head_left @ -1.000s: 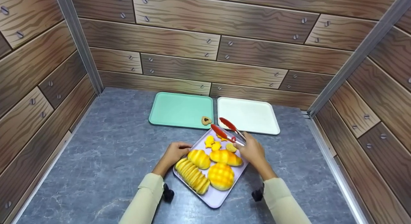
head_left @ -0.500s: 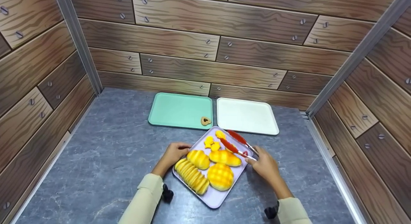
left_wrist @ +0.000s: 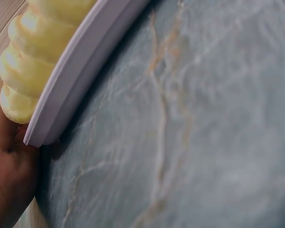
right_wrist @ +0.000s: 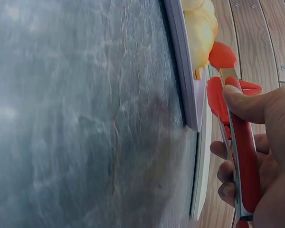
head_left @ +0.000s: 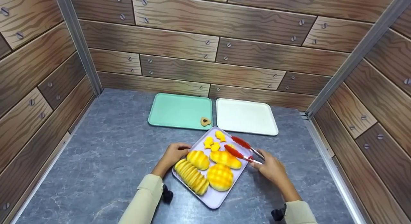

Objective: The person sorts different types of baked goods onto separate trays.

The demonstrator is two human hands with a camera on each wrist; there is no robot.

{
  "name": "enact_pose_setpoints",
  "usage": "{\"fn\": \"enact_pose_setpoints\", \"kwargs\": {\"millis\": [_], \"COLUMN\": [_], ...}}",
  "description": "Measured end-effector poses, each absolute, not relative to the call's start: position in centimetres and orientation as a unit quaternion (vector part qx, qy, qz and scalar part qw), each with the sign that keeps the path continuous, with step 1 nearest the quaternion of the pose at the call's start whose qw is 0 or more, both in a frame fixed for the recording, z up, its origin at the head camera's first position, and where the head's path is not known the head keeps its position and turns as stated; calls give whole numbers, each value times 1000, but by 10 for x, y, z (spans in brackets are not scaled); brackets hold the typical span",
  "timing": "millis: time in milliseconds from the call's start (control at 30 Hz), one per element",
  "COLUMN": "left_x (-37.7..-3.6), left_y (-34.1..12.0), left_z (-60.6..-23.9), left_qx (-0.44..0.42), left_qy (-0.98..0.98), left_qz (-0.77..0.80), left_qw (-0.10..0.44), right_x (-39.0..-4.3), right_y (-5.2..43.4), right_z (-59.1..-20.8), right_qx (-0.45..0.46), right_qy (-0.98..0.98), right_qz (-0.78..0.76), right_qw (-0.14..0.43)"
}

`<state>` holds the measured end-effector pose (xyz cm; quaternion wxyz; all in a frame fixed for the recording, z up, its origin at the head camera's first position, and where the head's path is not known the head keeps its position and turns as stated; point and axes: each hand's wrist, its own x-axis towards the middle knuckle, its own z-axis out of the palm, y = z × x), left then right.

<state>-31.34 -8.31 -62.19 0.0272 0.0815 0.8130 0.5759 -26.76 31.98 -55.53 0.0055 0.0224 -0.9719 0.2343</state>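
Our right hand (head_left: 272, 167) grips the light, springy red tongs (head_left: 243, 149) by their handles over the lilac tray (head_left: 214, 198), whose near-left rim our left hand (head_left: 173, 153) grips, the soft-looking buns (head_left: 220, 176) probably needing a gentle pinch at mid-body.

Light: bright, even, from overhead.
Shadows: soft, short, under the purple tray (head_left: 214, 198).
Glare: faint sheen, centre of the countertop (head_left: 106, 159).
Blur: both wrist views soft, close surfaces smeared.
Distortion: walls bow at head-view edges.

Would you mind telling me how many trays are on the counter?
3: the green tray at the back left, the white tray beside it on the right, and the lilac tray of bread in front, between both hands.
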Motion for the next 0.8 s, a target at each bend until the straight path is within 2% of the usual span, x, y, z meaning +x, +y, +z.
{"fn": "enact_pose_setpoints", "kwargs": {"millis": [467,800], "left_x": [-314,-313], "left_y": [-84,-83], "left_z": [-622,-621], "left_qx": [75,73], "left_qy": [811,810], "left_qz": [580,581], "left_qw": [28,35], "right_x": [-268,-272], "right_y": [328,333], "right_z": [-555,-556], "right_qx": [49,37], "right_qy": [-977,-984], "right_qz": [205,172], "right_qw": [12,-18]}}
